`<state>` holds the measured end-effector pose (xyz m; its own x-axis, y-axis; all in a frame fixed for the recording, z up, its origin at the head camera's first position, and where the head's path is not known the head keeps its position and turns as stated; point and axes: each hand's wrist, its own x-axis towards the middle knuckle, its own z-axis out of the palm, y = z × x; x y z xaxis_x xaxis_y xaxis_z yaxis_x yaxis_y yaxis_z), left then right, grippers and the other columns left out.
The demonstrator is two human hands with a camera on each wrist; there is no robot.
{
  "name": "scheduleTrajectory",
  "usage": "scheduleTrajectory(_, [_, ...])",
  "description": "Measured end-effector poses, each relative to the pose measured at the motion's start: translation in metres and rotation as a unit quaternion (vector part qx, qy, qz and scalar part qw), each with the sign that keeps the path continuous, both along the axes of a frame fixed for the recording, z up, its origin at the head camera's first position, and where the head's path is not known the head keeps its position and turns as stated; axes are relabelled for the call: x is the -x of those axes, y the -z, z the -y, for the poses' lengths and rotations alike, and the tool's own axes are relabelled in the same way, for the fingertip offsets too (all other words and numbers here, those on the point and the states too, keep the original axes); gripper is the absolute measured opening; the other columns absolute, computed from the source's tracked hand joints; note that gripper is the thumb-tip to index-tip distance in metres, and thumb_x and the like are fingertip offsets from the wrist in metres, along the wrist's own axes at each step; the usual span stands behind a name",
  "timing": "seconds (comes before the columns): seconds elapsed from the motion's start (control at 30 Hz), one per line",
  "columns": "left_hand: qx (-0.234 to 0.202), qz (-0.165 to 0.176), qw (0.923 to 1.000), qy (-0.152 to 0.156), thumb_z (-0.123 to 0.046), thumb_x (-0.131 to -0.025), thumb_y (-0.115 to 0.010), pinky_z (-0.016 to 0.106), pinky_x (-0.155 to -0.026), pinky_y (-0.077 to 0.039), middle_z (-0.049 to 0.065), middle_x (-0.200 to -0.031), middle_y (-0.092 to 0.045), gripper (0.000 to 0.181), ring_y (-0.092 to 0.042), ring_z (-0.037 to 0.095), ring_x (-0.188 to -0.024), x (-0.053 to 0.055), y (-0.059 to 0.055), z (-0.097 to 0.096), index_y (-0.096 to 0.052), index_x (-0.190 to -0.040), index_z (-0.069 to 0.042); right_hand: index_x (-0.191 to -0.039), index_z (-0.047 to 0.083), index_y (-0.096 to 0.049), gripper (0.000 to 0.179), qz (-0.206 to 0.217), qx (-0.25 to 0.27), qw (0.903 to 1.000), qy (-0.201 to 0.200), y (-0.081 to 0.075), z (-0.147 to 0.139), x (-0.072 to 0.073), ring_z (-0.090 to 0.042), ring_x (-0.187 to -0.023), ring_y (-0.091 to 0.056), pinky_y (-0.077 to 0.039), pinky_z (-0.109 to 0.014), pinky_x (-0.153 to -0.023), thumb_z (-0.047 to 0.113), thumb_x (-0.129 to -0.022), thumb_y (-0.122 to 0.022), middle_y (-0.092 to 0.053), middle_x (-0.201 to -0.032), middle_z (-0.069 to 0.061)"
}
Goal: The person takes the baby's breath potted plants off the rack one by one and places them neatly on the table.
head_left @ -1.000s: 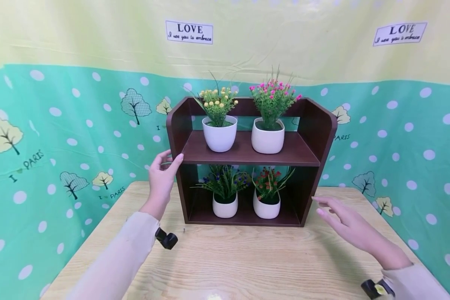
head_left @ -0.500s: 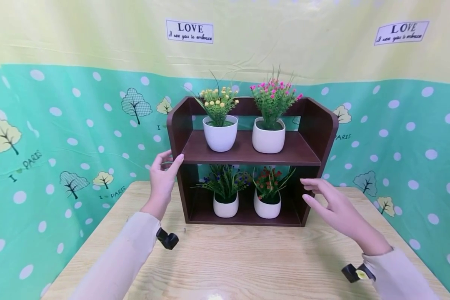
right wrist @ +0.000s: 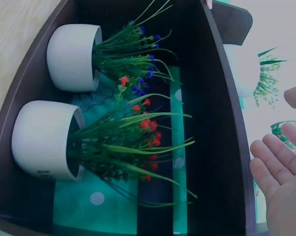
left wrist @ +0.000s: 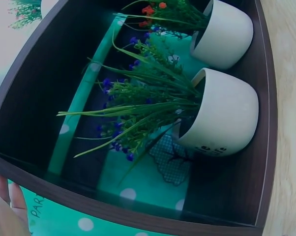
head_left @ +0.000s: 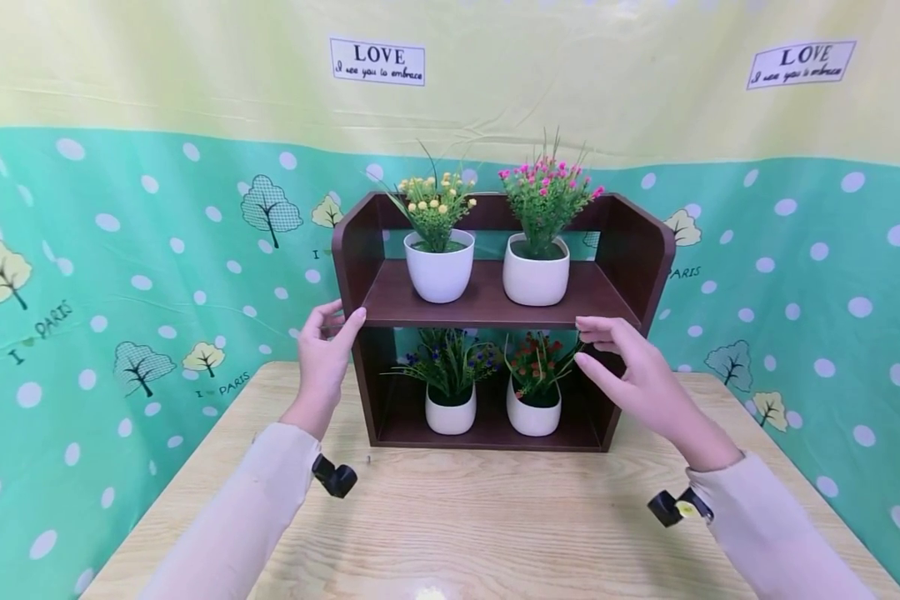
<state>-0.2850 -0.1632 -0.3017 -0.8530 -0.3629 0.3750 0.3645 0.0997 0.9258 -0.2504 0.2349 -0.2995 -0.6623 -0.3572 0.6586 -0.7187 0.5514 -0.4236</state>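
Observation:
A dark brown two-tier shelf (head_left: pixel 495 312) stands on the table. My left hand (head_left: pixel 322 358) holds its left side panel, the thumb at the front edge by the middle board and the fingers along the outside. My right hand (head_left: pixel 637 375), relaxed with thumb and fingers apart, is in front of the shelf's right part; its fingertips overlap the middle board's front edge. On the upper tier stand a yellow-flowered potted plant (head_left: pixel 440 262) and a pink-flowered one (head_left: pixel 537 267). Below are a blue-flowered potted plant (left wrist: pixel 219 113) and a red-flowered one (right wrist: pixel 44 137), all in white pots.
The wood-grain table (head_left: pixel 450 525) extends in front of the shelf. Behind it hangs a green and yellow curtain (head_left: pixel 157 267) with dots, trees and lettering. Each wrist carries a small black camera, the left one (head_left: pixel 335 477) near the table's middle.
My right hand has moved left and up, from beside the shelf's right panel to in front of the middle board's right end. The left hand and the plants have stayed put.

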Motion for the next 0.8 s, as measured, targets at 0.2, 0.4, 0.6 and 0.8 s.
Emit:
scheduleTrajectory(0.2, [-0.010,-0.006,0.9999,-0.005,-0.029,-0.092,-0.075,0.022,-0.077,-0.049,0.000,-0.108,-0.057,0.047,-0.053,0.013,-0.100,0.019,0.015,0.007,-0.061,-0.132,-0.008,-0.141,0.005,-0.048,0.051,0.015,0.043,0.9990,0.001,-0.011,0.008,0.012,-0.026,-0.121,-0.055,-0.039,-0.015,-0.101,0.007,-0.095,-0.069,-0.055,-0.137,-0.012])
scheduleTrajectory(0.4, [-0.010,-0.010,0.9999,-0.009,-0.035,-0.089,-0.077,0.023,-0.075,-0.049,0.002,-0.107,-0.056,0.049,-0.053,0.015,-0.098,0.021,0.018,0.009,-0.063,-0.130,-0.011,-0.144,0.007,-0.045,0.055,0.054,0.083,0.9945,0.036,-0.026,0.020,0.022,-0.028,-0.124,-0.053,-0.042,-0.042,-0.106,0.020,-0.097,-0.069,-0.053,-0.140,-0.014])
scheduleTrajectory(0.6, [-0.007,-0.006,0.9999,-0.012,-0.034,-0.090,-0.077,0.022,-0.073,-0.049,0.001,-0.106,-0.056,0.049,-0.053,0.014,-0.095,0.022,0.018,0.010,-0.063,-0.131,-0.011,-0.148,0.004,-0.036,0.066,0.111,0.127,0.9849,0.042,-0.036,0.028,0.038,-0.032,-0.130,-0.048,-0.038,-0.050,-0.110,0.026,-0.096,-0.070,-0.047,-0.144,-0.017])
scheduleTrajectory(0.8, [-0.006,-0.003,1.0000,-0.003,-0.024,-0.093,-0.074,0.020,-0.071,-0.048,0.002,-0.104,-0.057,0.043,-0.052,0.013,-0.091,0.004,0.002,0.002,-0.062,-0.130,-0.005,-0.154,0.006,-0.026,0.079,0.152,0.161,0.9736,0.054,-0.042,0.032,0.048,-0.031,-0.137,-0.042,-0.033,-0.048,-0.113,0.034,-0.095,-0.070,-0.040,-0.150,-0.017])
